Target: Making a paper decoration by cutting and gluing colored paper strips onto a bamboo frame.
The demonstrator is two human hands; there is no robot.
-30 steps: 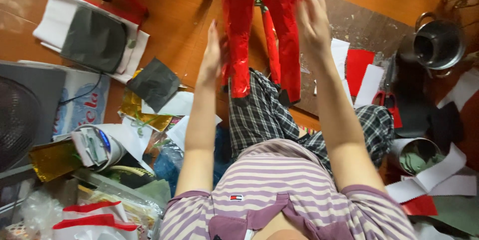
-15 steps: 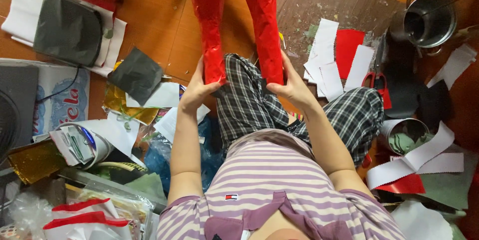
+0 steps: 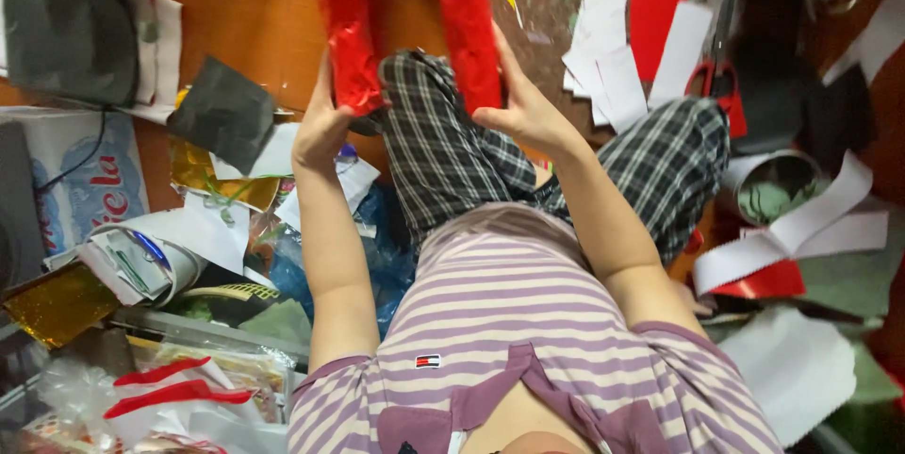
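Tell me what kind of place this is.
Probably a home floor used for paper crafts. The wooden floor is strewn with white paper strips, red-handled scissors and gold foil, while both hands hold red paper rolls.

**Both hands on two red foil-wrapped pieces**

I see my left hand [image 3: 322,129] gripping the lower end of the left red wrapped piece [image 3: 344,25], and my right hand [image 3: 528,115] pressed against the right red wrapped piece [image 3: 467,20]. Both pieces rise above my plaid-trousered knee [image 3: 443,133]. White paper strips [image 3: 613,67] and red-handled scissors [image 3: 721,91] lie on the floor to the right.
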